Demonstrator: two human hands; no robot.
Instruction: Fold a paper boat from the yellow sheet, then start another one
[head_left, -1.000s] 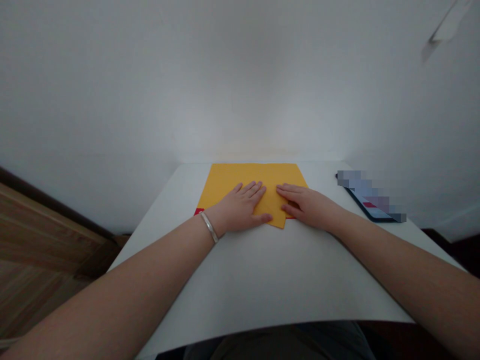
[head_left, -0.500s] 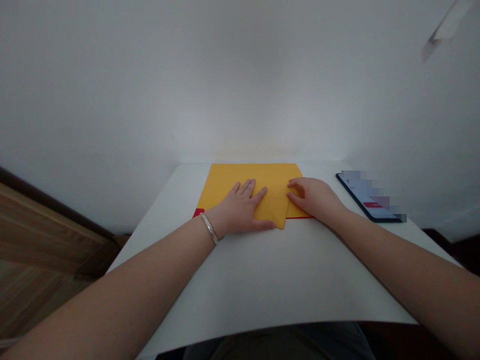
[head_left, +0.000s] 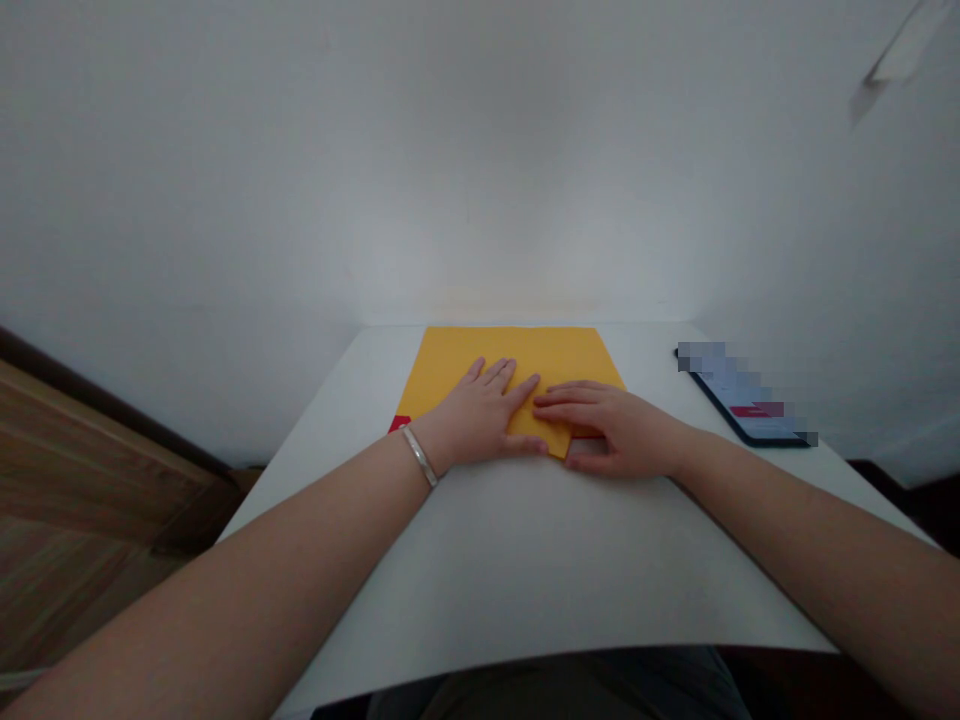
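A flat yellow sheet (head_left: 517, 345) lies on the white table, with a red patch at its near left corner and a red strip near its right end. It looks like paper, with a layer overlapping near the right. My left hand (head_left: 484, 420) rests on it, palm down with fingers spread and thumb near the front edge. Just to the right, my right hand (head_left: 615, 425) lies with fingers stretched over the overlapping part. Its thumb is at the sheet's near corner, and the sheet's part beneath both hands is hidden.
A phone (head_left: 742, 405), partly pixelated, lies at the right of the white table (head_left: 540, 570). A pale wall (head_left: 480, 180) stands directly behind the table. Wooden furniture (head_left: 90, 500) is at the lower left.
My right hand has moved left and nearer to me, from the sheet's right side onto its near right corner, its curled fingers now stretched out. My left hand stays in place.
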